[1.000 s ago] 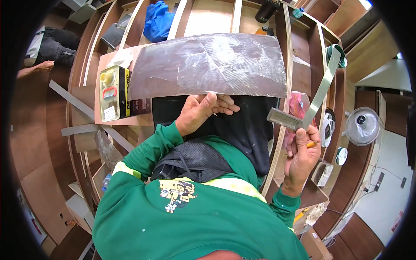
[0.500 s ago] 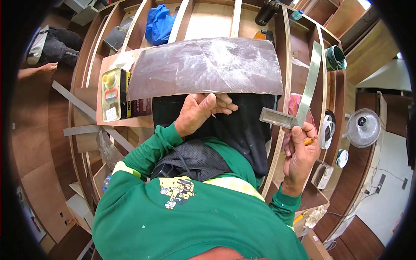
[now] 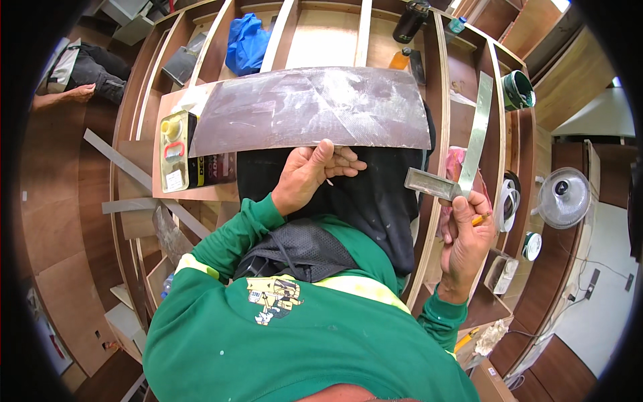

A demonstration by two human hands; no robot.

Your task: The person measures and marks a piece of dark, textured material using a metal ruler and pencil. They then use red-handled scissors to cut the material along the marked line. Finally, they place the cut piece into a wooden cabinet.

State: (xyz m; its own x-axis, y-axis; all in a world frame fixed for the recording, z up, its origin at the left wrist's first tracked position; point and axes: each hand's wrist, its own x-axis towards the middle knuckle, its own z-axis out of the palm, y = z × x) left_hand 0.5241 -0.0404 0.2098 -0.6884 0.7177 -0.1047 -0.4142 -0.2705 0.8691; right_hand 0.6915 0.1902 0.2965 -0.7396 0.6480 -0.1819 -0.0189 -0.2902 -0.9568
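Observation:
A brown board (image 3: 315, 110) with pale smears lies across my lap, its far side towards the wooden frame. My left hand (image 3: 309, 171) is closed on the board's near edge, thumb at the edge and fingers curled by it. In my right hand (image 3: 467, 231) is a metal try square (image 3: 475, 134), gripped at the corner. Its long blade points away from me and its thick stock points left, apart from the board's right end. A yellow pencil (image 3: 479, 219) is tucked between the fingers of the same hand.
Left of the board stands a metal can (image 3: 177, 151) with a red handle. Beyond it, the wooden frame (image 3: 281, 33) holds a blue bag (image 3: 246, 43), an orange bottle (image 3: 400, 59) and a black bottle (image 3: 411, 21). A fan (image 3: 562, 194) stands right; another person's hand (image 3: 83, 92) shows far left.
The board has shifted slightly left, and its far edge sits a little nearer, showing more of the orange bottle. Both hands keep their holds. The other person's hand has moved slightly.

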